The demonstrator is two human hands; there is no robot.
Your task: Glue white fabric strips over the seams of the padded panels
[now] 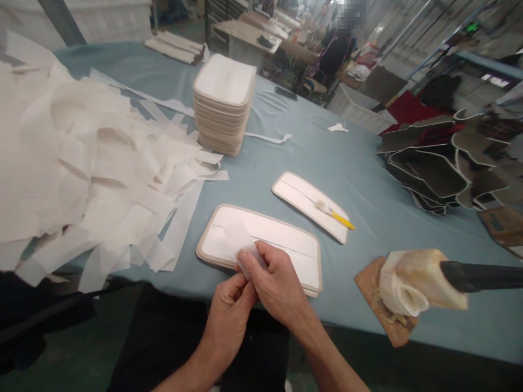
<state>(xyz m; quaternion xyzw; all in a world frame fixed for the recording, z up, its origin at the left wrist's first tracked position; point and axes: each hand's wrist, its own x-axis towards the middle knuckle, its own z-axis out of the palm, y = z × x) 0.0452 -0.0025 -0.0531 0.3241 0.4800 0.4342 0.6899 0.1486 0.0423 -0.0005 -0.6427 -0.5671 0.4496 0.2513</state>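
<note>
My right hand (280, 277) is closed, thumb and fingers pinching a thin, whitish translucent strip (237, 234). Just below and touching it, my left hand (229, 310) is also closed in a pinch; its fingertips appear to be at the strip's lower end, partly hidden. Both hands are over the near edge of a small stack of white rounded panels (286, 234) with beige borders and a dark line across the top one. Beyond lies a narrower white panel (294, 190), with a yellow-handled brush (341, 219) resting on it.
A large heap of white strips (93, 163) covers the left side. A tall stack of panels (224, 81) stands farther back. At right are a crusted pale container (412, 277) with a black handle on a brown board, and dark curved pieces (433, 169). A person (335, 51) is in the background.
</note>
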